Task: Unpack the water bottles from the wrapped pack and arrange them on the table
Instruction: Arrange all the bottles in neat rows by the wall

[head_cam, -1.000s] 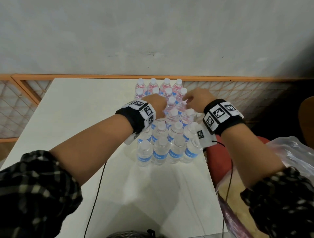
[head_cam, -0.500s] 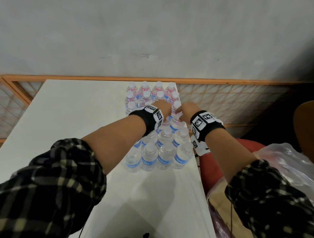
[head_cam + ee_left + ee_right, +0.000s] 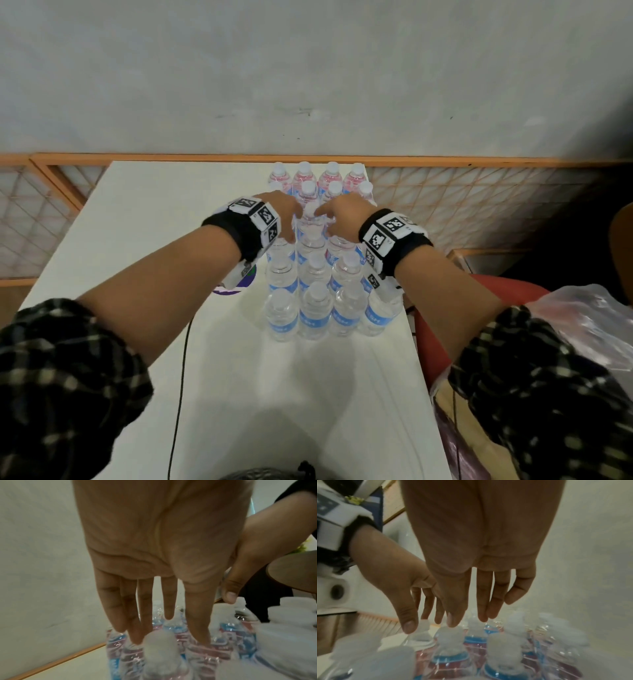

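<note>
Several small water bottles stand in a tight block on the white table (image 3: 164, 212). The near rows have blue labels (image 3: 313, 318) and the far rows have pink labels (image 3: 303, 176). My left hand (image 3: 281, 209) and right hand (image 3: 337, 214) hover side by side over the middle rows, with one white cap (image 3: 310, 209) showing between them. In the left wrist view my left hand (image 3: 154, 628) points straight fingers down onto bottle shoulders around a cap (image 3: 159, 641). In the right wrist view my right hand (image 3: 471, 615) holds its fingers straight just above the caps (image 3: 450, 632).
The block stands close to the table's right edge. A red seat (image 3: 435, 342) and a clear plastic bag (image 3: 582, 318) lie beyond that edge. An orange lattice rail (image 3: 445, 192) runs behind the table. A black cable (image 3: 180, 377) crosses the near tabletop.
Both hands pulled back from the far pink rows to the middle of the block. They now sit slightly apart with a cap between them.
</note>
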